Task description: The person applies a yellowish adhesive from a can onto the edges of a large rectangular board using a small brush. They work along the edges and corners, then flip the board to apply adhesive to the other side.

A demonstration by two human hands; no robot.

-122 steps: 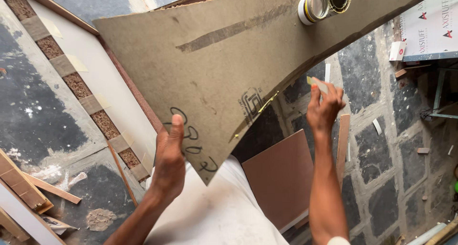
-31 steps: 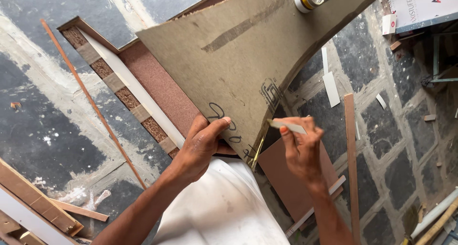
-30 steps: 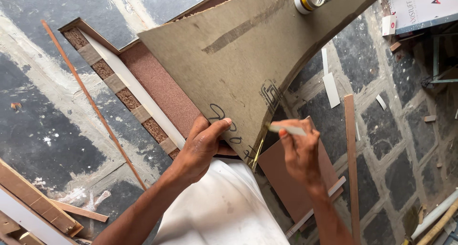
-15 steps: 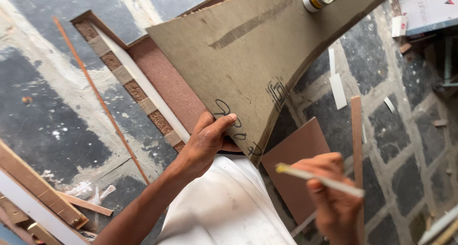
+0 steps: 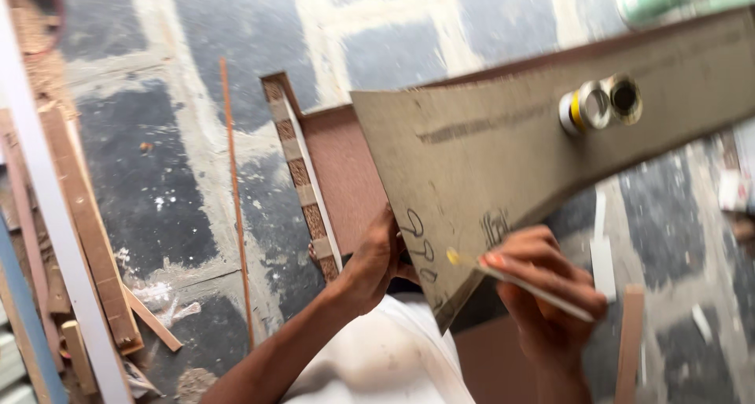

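Brown board (image 5: 503,168), a large flat sheet with a curved lower edge, lies across the upper right of the view and comes down to a narrow corner near our body. Some handwritten marks sit on it close to that corner. We hold it with our left hand (image 5: 376,264): the fingers go under the edge of the sheet and the thumb side presses against it, so this hand is clenched on the board.

Our right hand (image 5: 543,294) is just beside the same corner, on its right side. Its fingers (image 5: 527,258) are closed around a thin pale stick (image 5: 523,286) with a yellowish tip; the picture is blurred, so we cannot tell if it is a pencil or a brush. The tip touches or almost touches the board near the written marks.

On top of the board, further to the right, rest two small rolls of tape (image 5: 599,105), one with a yellow band, side by side and touching each other.

Under the board we see a reddish-brown panel (image 5: 342,168) lying on the floor (image 5: 157,176), with a strip of patterned edging (image 5: 303,184) along its left side. The floor is dark stone with pale joints. A thin orange rod (image 5: 234,191) lies on it left of the panel, well apart from our hands. At the far left there are wooden offcuts (image 5: 86,231) and a white rail (image 5: 55,215). A narrow wooden strip (image 5: 629,341) lies at the lower right, near our right wrist.
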